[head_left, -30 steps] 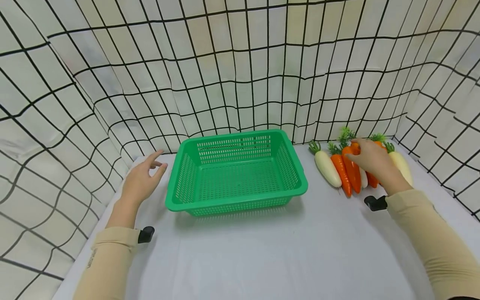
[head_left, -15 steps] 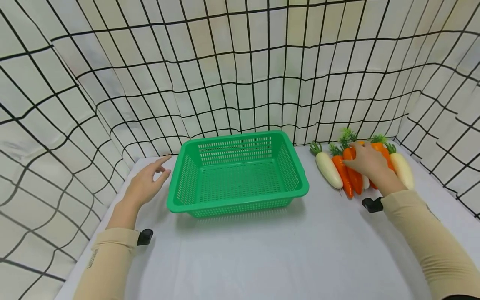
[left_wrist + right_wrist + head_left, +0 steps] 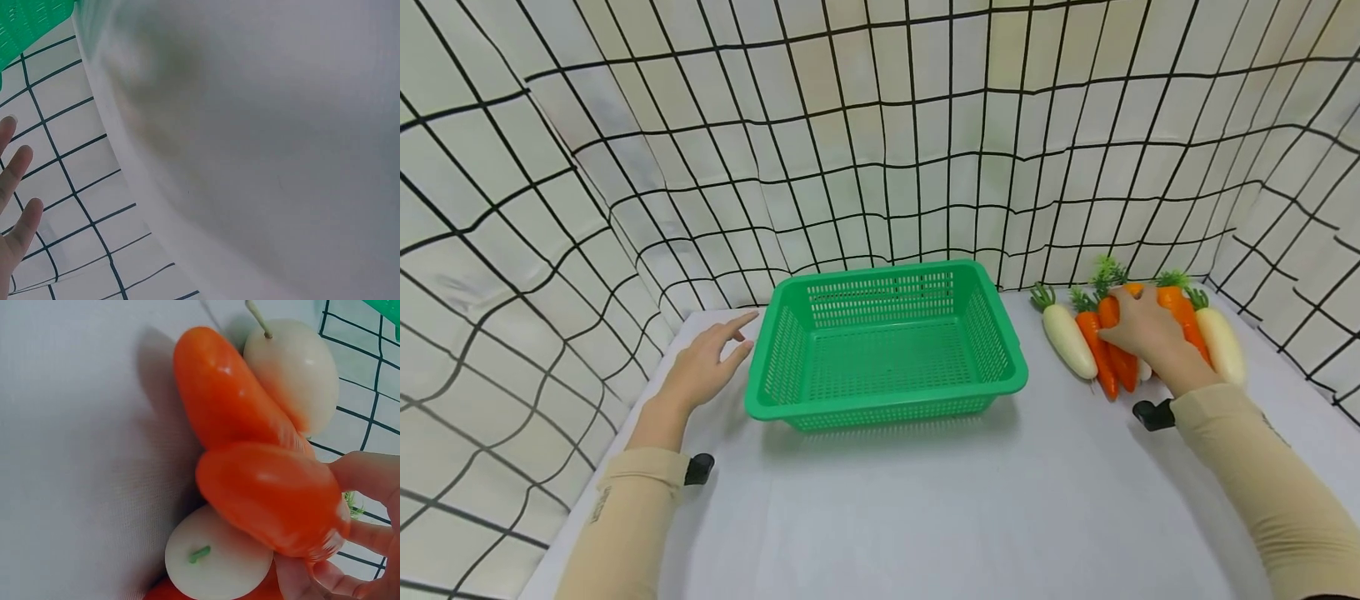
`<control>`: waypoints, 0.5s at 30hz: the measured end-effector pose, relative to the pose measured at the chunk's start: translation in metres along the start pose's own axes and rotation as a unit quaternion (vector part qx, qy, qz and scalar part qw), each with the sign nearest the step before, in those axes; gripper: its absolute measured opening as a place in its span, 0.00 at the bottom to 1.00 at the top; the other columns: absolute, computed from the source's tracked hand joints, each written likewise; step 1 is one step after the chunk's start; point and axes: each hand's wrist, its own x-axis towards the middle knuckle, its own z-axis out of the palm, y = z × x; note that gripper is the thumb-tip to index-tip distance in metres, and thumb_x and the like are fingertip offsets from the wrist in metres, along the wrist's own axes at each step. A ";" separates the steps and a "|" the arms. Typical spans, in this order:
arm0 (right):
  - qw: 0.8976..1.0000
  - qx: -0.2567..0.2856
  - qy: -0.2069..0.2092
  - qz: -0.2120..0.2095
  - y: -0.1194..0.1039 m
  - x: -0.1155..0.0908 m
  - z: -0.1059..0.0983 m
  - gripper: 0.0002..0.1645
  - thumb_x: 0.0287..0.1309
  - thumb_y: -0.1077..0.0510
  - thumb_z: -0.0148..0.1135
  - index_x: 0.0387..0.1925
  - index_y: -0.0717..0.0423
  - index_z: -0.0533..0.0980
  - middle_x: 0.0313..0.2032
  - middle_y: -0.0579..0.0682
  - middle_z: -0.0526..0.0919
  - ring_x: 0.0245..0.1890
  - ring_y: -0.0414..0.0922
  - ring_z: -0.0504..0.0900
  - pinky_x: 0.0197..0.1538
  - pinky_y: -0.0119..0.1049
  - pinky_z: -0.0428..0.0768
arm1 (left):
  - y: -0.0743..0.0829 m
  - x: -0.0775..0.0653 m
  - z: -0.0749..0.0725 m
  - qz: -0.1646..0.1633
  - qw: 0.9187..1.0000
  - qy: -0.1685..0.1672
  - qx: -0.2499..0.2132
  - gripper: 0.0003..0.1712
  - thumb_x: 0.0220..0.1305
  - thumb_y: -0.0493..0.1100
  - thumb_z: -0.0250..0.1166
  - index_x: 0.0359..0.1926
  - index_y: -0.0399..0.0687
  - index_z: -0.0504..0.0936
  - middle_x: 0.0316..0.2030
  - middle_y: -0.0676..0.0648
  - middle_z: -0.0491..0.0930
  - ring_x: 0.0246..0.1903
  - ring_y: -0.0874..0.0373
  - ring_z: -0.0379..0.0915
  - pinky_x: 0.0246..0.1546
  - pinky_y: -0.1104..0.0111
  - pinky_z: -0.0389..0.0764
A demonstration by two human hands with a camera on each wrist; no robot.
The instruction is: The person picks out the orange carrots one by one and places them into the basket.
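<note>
My right hand (image 3: 1150, 332) is over a row of vegetables at the far right of the table. Its thumb and fingers grip an orange carrot (image 3: 272, 497) around the leafy-end part, thumb on one side and fingers on the other. Another carrot (image 3: 231, 387) and a white radish (image 3: 297, 372) lie beside it, and a second white radish (image 3: 219, 556) sits on its other side. My left hand (image 3: 703, 364) hovers at the left side of a green plastic basket (image 3: 887, 410), fingers loosely extended, holding nothing. In the left wrist view, its fingertips (image 3: 28, 212) show at the edge.
The basket holds nothing and stands mid-table near the back. At the row's right end lies a pale radish (image 3: 1221, 346), next to orange carrots (image 3: 1187, 321). A black grid (image 3: 880, 167) over white cloth encloses the back and sides of the white table (image 3: 910, 508).
My right hand has shifted slightly left over the row, and its fingers have come down around a carrot. The left hand has edged toward the basket. The head view has turned a little left.
</note>
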 end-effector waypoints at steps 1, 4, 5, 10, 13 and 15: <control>1.000 0.002 0.001 0.001 0.000 0.000 0.000 0.47 0.65 0.51 0.65 0.73 0.69 0.53 0.65 0.87 0.44 0.48 0.81 0.70 0.43 0.69 0.75 | 0.000 0.000 0.000 0.000 1.000 -0.003 0.001 0.32 0.81 0.56 0.49 0.79 0.50 0.61 0.57 0.33 0.75 0.57 0.32 0.70 0.49 0.34 0.71; 1.000 0.007 -0.001 0.000 0.001 -0.001 -0.001 0.47 0.65 0.51 0.65 0.73 0.70 0.52 0.65 0.87 0.43 0.49 0.82 0.68 0.44 0.69 0.75 | 0.002 0.001 0.000 -0.003 1.000 -0.013 0.000 0.33 0.81 0.57 0.48 0.79 0.50 0.61 0.57 0.33 0.75 0.58 0.33 0.70 0.50 0.34 0.70; 1.000 0.011 -0.003 0.000 0.001 -0.002 -0.002 0.48 0.65 0.51 0.64 0.73 0.70 0.52 0.66 0.87 0.43 0.49 0.83 0.68 0.44 0.69 0.75 | 0.003 0.001 0.000 -0.004 1.000 -0.015 0.000 0.33 0.81 0.57 0.48 0.79 0.50 0.61 0.57 0.33 0.75 0.57 0.33 0.70 0.50 0.34 0.70; 0.999 0.032 -0.006 -0.007 0.000 -0.004 -0.007 0.48 0.66 0.51 0.63 0.75 0.70 0.51 0.66 0.87 0.43 0.51 0.85 0.65 0.46 0.71 0.73 | 0.005 0.002 0.000 -0.005 1.000 -0.020 -0.003 0.34 0.81 0.58 0.47 0.79 0.49 0.61 0.57 0.33 0.75 0.57 0.33 0.71 0.49 0.35 0.71; 0.999 0.049 -0.001 -0.013 -0.003 -0.004 -0.011 0.48 0.66 0.51 0.63 0.75 0.69 0.51 0.65 0.86 0.44 0.51 0.85 0.65 0.46 0.72 0.73 | 0.005 0.002 0.000 -0.002 1.000 -0.019 -0.002 0.34 0.81 0.59 0.47 0.79 0.50 0.61 0.56 0.34 0.76 0.57 0.33 0.70 0.50 0.35 0.71; 0.998 0.058 0.006 -0.017 -0.005 -0.004 -0.014 0.47 0.66 0.51 0.63 0.75 0.68 0.51 0.65 0.86 0.46 0.50 0.83 0.67 0.46 0.71 0.74 | 0.005 0.003 -0.001 -0.001 1.000 -0.019 -0.001 0.33 0.81 0.59 0.46 0.79 0.51 0.61 0.56 0.34 0.76 0.58 0.33 0.70 0.51 0.34 0.70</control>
